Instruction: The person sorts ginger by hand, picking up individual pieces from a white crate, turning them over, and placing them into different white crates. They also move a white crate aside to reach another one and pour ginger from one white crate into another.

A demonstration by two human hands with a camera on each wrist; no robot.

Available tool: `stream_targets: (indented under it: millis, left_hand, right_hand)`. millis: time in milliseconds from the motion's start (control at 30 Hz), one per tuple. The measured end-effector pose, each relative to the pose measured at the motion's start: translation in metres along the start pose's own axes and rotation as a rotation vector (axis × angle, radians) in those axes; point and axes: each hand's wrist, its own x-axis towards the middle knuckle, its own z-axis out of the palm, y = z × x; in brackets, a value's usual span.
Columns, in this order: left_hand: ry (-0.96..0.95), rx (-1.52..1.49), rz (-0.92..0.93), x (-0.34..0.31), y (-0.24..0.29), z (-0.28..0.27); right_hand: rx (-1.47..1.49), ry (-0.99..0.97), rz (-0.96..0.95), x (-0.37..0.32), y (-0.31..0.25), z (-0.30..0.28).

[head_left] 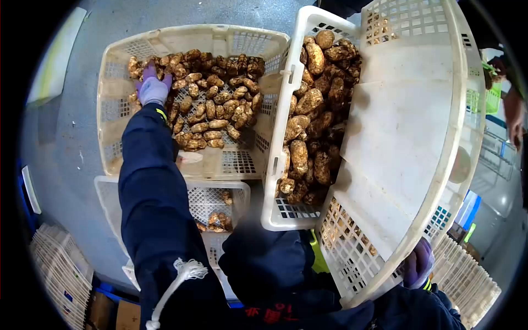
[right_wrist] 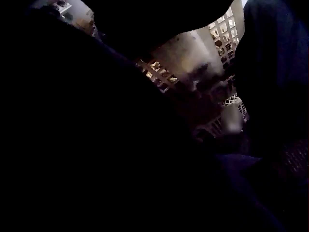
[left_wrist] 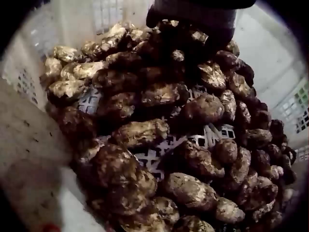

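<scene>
My left hand, in a purple and white glove, reaches into the far left part of a white plastic crate. Its spread fingers touch the brown, rough-skinned tubers scattered over the crate's slotted floor. In the left wrist view the dark glove appears at the top, over the tubers. My right hand, also gloved, grips the near right rim of a tilted white crate. That crate leans over a second crate heaped with larger tubers. The right wrist view is mostly dark.
A third white crate with a few tubers stands nearest my body. Stacked crates stand at the lower left and lower right. Another person's hand shows at the right edge. Cardboard boxes sit at the bottom left.
</scene>
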Motion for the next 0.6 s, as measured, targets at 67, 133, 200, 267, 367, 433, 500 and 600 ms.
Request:
stream_targets:
  millis: [67, 133, 200, 267, 367, 433, 500, 600]
  left_hand:
    - [-0.097, -0.004, -0.006, 0.006, 0.000, -0.022]
    - [-0.212, -0.041, -0.027, 0.005, 0.005, -0.039]
    - [-0.197, -0.067, -0.073, -0.002, 0.019, -0.041]
    - [-0.280, -0.046, -0.112, -0.020, 0.048, -0.069]
    - [-0.215, -0.024, 0.040, -0.035, 0.052, -0.046]
    - [-0.154, -0.223, 0.019, -0.047, 0.047, -0.038]
    - [-0.231, -0.426, -0.027, -0.039, 0.036, -0.036]
    - [-0.204, -0.506, -0.022, -0.031, 0.046, -0.045]
  right_hand:
    - [-0.041, 0.032, 0.016, -0.002, -0.001, 0.002]
    - [-0.043, 0.042, 0.039, -0.002, 0.000, 0.005]
    - [-0.044, 0.066, 0.063, -0.002, 0.002, 0.006]
    - [-0.057, 0.071, 0.063, -0.003, 0.002, 0.005]
    - [-0.057, 0.084, 0.046, 0.001, -0.002, 0.005]
    - [-0.040, 0.075, 0.035, 0.003, -0.004, 0.004]
    - [-0.036, 0.076, 0.039, 0.003, -0.003, 0.005]
    - [-0.016, 0.056, 0.044, 0.003, -0.002, 0.003]
